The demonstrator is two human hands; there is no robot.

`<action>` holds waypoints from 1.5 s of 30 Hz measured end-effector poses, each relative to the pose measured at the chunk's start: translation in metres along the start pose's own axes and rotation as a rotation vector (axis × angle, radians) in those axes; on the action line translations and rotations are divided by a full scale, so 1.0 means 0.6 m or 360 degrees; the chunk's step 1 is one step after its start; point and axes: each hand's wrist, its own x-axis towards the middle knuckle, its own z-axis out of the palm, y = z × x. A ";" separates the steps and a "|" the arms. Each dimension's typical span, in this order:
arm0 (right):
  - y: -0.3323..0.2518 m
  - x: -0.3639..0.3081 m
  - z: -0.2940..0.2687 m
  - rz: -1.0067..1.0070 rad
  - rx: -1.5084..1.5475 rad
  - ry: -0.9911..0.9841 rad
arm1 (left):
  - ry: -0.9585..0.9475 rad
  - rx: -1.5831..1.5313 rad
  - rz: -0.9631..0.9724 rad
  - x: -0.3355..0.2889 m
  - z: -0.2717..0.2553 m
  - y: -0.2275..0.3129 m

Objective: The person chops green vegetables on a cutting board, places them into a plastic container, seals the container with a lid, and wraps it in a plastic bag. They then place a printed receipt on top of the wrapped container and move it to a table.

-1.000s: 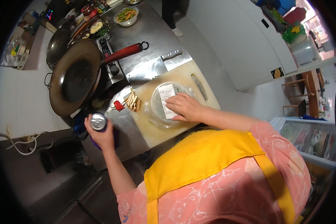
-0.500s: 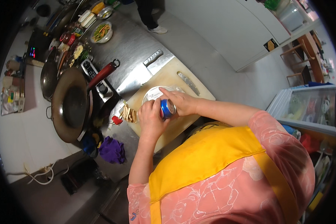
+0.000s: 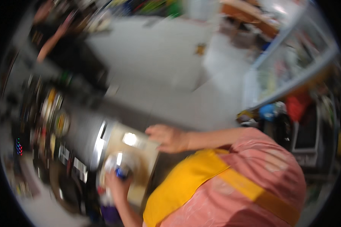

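Observation:
My left hand (image 3: pixel 117 186) is closed around a blue metal drinks can (image 3: pixel 121 172), low over the cutting board. Beside the can is a pale round container (image 3: pixel 113 160), smeared by motion. The pale cutting board (image 3: pixel 147 160) lies beneath them on the metal counter. Away from the can, my right hand (image 3: pixel 169 139) is over the board's right edge, its fingers loosely stretched and apart, with nothing visible in them. Motion blur hides the fine detail of both hands and of the can's top.
A dark wok (image 3: pixel 62 189) sits left of the board, and a purple cloth (image 3: pixel 110 214) lies near the bottom. Blurred bowls and jars line the counter's far left. Another person in dark clothes (image 3: pixel 74 53) stands upper left. A glass-fronted cabinet (image 3: pixel 291 64) is at right.
The view has swung to the right and blurred. My right hand has left the can and moved right; my left hand keeps the can. Another person's upper body has come into view.

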 end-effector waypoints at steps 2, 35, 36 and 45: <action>0.019 -0.038 -0.110 0.0096 -0.0134 0.0082 | -0.0125 0.0141 -0.0142 0.001 -0.015 0.022; -0.351 -0.517 -1.563 0.3352 -0.2291 -0.0477 | 0.0133 -0.0453 0.0771 0.163 0.138 0.923; -0.345 -0.519 -1.563 0.3296 -0.2372 -0.0693 | 0.0134 -0.0463 0.0740 0.164 0.141 0.919; -0.322 -0.563 -1.611 0.1679 -0.3026 -0.3932 | 0.0125 -0.0492 0.0506 0.165 0.151 0.886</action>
